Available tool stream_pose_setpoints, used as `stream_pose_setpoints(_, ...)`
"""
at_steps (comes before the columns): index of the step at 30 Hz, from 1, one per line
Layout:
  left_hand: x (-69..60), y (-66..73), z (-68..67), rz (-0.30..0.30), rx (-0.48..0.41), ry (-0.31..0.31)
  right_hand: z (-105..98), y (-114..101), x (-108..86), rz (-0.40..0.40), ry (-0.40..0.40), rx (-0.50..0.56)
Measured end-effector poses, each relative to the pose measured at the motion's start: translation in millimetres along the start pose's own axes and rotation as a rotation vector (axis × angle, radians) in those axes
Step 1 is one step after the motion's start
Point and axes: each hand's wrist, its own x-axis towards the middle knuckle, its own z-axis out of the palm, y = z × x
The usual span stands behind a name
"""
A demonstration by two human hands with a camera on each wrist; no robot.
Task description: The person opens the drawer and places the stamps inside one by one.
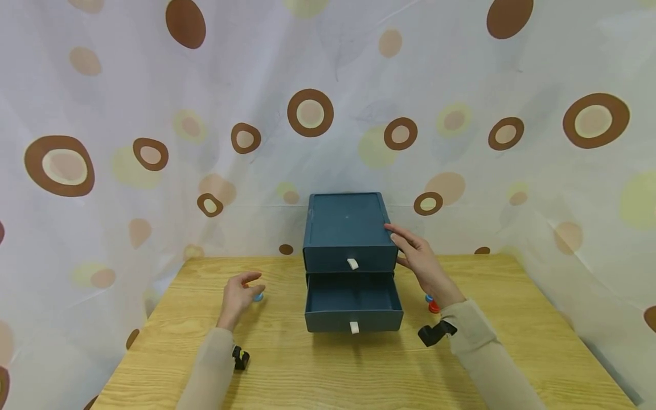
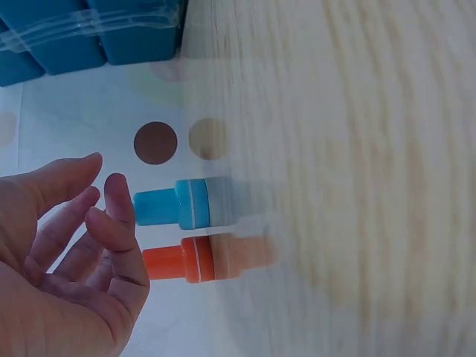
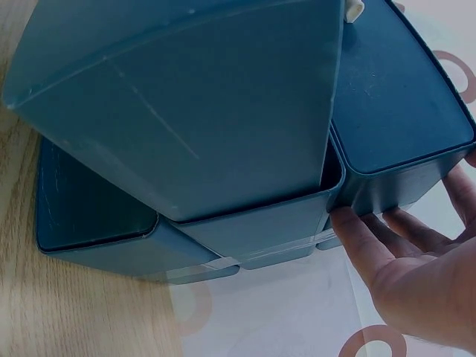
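Observation:
A dark blue drawer cabinet (image 1: 348,219) stands on the table with its middle drawer (image 1: 353,320) pulled out; the visible part of that drawer's inside holds nothing. Against the cabinet's right side my right hand (image 1: 424,263) rests with extended fingers, which touch the upper tier in the right wrist view. My left hand (image 1: 238,297) hovers left of the cabinet, fingers loosely bent and holding nothing. Close by its fingertips are a blue stamp-like piece (image 2: 172,205) and an orange-red one (image 2: 178,262), both upright on the table and partly hidden by the fingers.
Right of the cabinet, beside my right wrist, stand a red piece (image 1: 434,307) and a blue one (image 1: 428,298). White pull tabs (image 1: 354,327) stick out from the drawer fronts. Behind the wooden table (image 1: 277,364) hangs a spotted curtain (image 1: 348,68).

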Motion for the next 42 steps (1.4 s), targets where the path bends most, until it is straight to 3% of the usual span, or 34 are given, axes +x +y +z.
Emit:
stream_pose_setpoints(8,1.7,-3.7,-0.1,-0.035,-0.014,-0.029,-1,-1,0.6,0.006,0.005,-0.001)
stream_pose_setpoints(18,4.7,-8.9,0.8,-0.103,-0.11,-0.091,-1,-2,0.5,0.01,0.002,0.001)
stream_pose_setpoints(30,4.7,-11.8,2.7,-0.161,-0.126,-0.094,0,0,0.4,0.005,-0.002,0.002)
stream_pose_setpoints(38,2.6,-9.2,2.0,-0.167,-0.063,-0.104,-1,0,0.4,-0.007,0.001,-0.003)
stream_pose_setpoints(42,1.4,-5.0,1.8,-0.128,-0.036,-0.11,-1,1,-0.2,-0.005,0.002,-0.006)
